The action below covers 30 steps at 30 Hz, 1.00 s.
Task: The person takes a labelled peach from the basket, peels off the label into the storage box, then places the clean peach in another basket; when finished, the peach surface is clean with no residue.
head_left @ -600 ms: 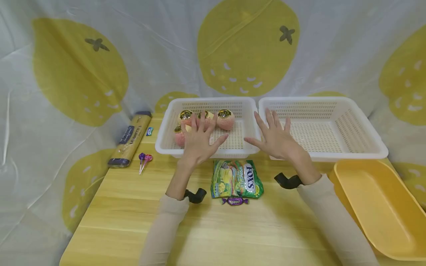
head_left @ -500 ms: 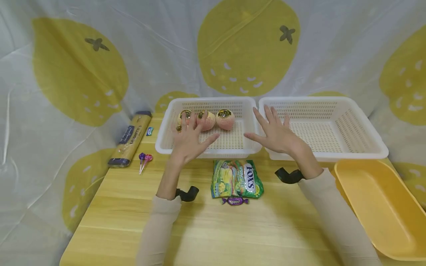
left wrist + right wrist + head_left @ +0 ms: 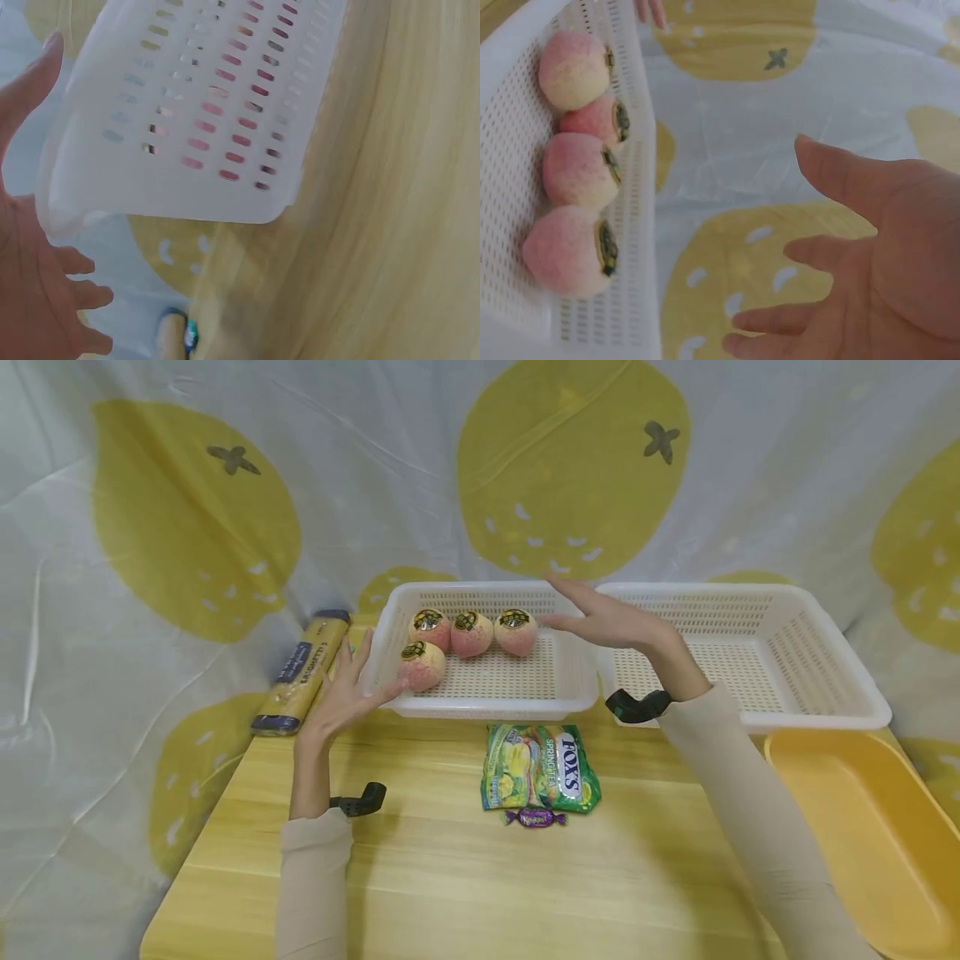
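Observation:
In the head view, several pink and cream peaches [image 3: 471,635] with dark stickers lie inside the left white basket [image 3: 502,705]. My left hand [image 3: 339,695] is beside that basket's left end, fingers spread, thumb near the front left corner. From the left wrist view, the palm [image 3: 34,277] faces the basket's slotted wall [image 3: 187,196] and holds nothing. Over the seam between the two baskets hovers my right hand [image 3: 611,618], its thumb and fingers extended toward the left. The right wrist view shows this palm [image 3: 900,262] without anything in it, apart from the peaches [image 3: 574,251].
A second white basket [image 3: 817,718] stands right of the first, with an orange tub [image 3: 862,827] in front. A Fox's candy bag [image 3: 540,768] and a purple wrapped candy [image 3: 536,818] lie mid-table. A spaghetti pack [image 3: 303,672] lies at left; the lollipops are hidden.
My left hand has moved left from over the peaches to outside the basket's left end. The right hand has turned its palm inward and shifted slightly left. The peaches stay inside the basket.

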### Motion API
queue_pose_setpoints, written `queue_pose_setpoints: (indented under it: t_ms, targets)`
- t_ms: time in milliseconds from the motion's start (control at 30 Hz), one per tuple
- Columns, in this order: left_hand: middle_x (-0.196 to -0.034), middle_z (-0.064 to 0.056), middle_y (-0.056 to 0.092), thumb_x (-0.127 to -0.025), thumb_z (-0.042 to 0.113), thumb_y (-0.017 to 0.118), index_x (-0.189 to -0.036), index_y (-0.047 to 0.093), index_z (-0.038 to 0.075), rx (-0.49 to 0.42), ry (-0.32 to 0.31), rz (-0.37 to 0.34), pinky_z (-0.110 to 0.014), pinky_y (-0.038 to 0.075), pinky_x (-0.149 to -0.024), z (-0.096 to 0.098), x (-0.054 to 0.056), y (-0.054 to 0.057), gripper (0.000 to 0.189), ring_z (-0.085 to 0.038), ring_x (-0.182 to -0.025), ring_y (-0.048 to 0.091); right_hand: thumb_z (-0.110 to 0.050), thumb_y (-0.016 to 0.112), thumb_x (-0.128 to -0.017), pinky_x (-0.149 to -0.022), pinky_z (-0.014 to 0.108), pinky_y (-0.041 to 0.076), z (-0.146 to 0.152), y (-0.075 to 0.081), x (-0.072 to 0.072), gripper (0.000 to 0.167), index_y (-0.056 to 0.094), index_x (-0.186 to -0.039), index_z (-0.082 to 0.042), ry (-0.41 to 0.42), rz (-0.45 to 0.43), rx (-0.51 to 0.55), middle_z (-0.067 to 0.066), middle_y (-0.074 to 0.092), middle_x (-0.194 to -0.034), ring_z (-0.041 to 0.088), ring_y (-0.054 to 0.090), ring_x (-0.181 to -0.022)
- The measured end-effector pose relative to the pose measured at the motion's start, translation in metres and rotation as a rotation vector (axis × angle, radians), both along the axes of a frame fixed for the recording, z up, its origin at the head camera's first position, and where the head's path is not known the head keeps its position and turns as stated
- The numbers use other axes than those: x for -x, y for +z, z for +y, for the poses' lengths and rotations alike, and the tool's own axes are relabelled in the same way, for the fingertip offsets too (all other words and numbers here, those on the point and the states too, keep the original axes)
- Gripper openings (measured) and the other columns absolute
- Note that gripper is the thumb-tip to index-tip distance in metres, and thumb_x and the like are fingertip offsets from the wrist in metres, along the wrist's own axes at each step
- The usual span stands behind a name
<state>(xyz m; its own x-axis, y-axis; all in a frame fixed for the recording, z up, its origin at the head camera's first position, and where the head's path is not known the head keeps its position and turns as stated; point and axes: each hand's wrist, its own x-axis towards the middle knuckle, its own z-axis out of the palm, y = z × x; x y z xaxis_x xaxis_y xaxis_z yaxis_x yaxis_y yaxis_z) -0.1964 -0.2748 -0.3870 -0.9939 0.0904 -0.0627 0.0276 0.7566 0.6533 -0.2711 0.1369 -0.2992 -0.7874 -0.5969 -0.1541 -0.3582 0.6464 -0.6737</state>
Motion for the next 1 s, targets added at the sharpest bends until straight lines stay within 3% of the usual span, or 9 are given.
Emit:
queue_pose_setpoints:
  t_ms: [167, 333, 433, 467, 500, 700, 733, 1000]
  targets:
    - [-0.173, -0.008, -0.02, -0.093, 0.055, 0.069, -0.163, -0.008, 0.044, -0.147, -0.018, -0.05, -0.077, 0.009, -0.122, -0.006, 0.003, -0.013, 0.105, -0.05, -0.159, -0.002, -0.045, 0.044, -0.11, -0.13, 0.061, 0.011, -0.016, -0.009, 0.022, 0.074, 0.004, -0.168, -0.027, -0.01, -0.144, 0.095, 0.008, 0.001, -0.176, 0.032, 0.001, -0.163]
    - [-0.176, -0.01, 0.001, -0.094, 0.05, 0.071, -0.165, -0.004, 0.041, -0.221, -0.037, -0.05, -0.072, 0.025, -0.121, -0.009, 0.005, -0.02, 0.104, -0.048, -0.154, 0.026, -0.042, 0.047, -0.109, -0.127, 0.066, 0.014, -0.03, -0.021, 0.043, 0.068, 0.013, -0.167, -0.032, -0.077, -0.253, 0.151, 0.02, 0.012, -0.173, 0.038, 0.009, -0.162]
    - [-0.174, -0.015, 0.012, -0.094, 0.046, 0.073, -0.166, -0.003, 0.038, -0.264, -0.039, -0.051, -0.069, 0.031, -0.119, -0.008, 0.005, -0.022, 0.105, -0.046, -0.151, 0.034, -0.036, 0.05, -0.109, -0.128, 0.066, 0.013, -0.037, -0.032, 0.054, 0.066, 0.019, -0.167, -0.03, -0.102, -0.295, 0.194, 0.017, 0.013, -0.174, 0.039, 0.01, -0.161]
    - [-0.174, -0.016, 0.015, -0.094, 0.044, 0.074, -0.166, -0.002, 0.038, -0.28, -0.041, -0.053, -0.068, 0.033, -0.119, -0.008, 0.005, -0.022, 0.105, -0.045, -0.15, 0.036, -0.033, 0.051, -0.109, -0.128, 0.067, 0.012, -0.04, -0.035, 0.058, 0.065, 0.021, -0.167, -0.029, -0.112, -0.318, 0.207, 0.015, 0.012, -0.175, 0.039, 0.009, -0.161]
    - [-0.173, -0.017, 0.017, -0.093, 0.041, 0.074, -0.166, -0.002, 0.037, -0.301, -0.043, -0.057, -0.067, 0.034, -0.119, -0.007, 0.006, -0.023, 0.105, -0.045, -0.15, 0.036, -0.031, 0.052, -0.109, -0.127, 0.064, 0.017, -0.042, -0.039, 0.061, 0.065, 0.022, -0.166, -0.028, -0.124, -0.335, 0.217, 0.012, 0.012, -0.175, 0.037, 0.026, -0.157]
    - [-0.173, -0.015, 0.016, -0.094, 0.03, 0.075, -0.165, -0.002, 0.04, -0.424, -0.054, -0.098, -0.062, 0.04, -0.117, -0.007, 0.008, -0.026, 0.105, -0.043, -0.152, 0.033, -0.021, 0.055, -0.108, -0.127, 0.065, 0.019, -0.049, -0.056, 0.073, 0.06, 0.033, -0.163, -0.023, -0.206, -0.442, 0.258, 0.006, 0.018, -0.174, 0.035, 0.024, -0.158]
    - [-0.173, -0.015, 0.016, -0.094, 0.029, 0.075, -0.166, -0.002, 0.041, -0.444, -0.054, -0.106, -0.061, 0.041, -0.116, -0.008, 0.009, -0.027, 0.106, -0.043, -0.152, 0.034, -0.019, 0.055, -0.107, -0.127, 0.068, 0.014, -0.05, -0.059, 0.075, 0.059, 0.034, -0.163, -0.023, -0.217, -0.459, 0.266, 0.006, 0.02, -0.174, 0.036, 0.008, -0.162]
    - [-0.172, -0.016, 0.017, -0.095, 0.022, 0.075, -0.166, -0.001, 0.04, -0.522, -0.04, -0.142, -0.042, 0.054, -0.102, -0.008, 0.009, -0.029, 0.105, -0.044, -0.149, 0.037, -0.014, 0.055, -0.107, -0.123, 0.07, 0.025, -0.06, -0.079, 0.089, 0.056, 0.04, -0.16, -0.022, -0.306, -0.545, 0.31, 0.012, 0.03, -0.17, 0.04, 0.02, -0.158]
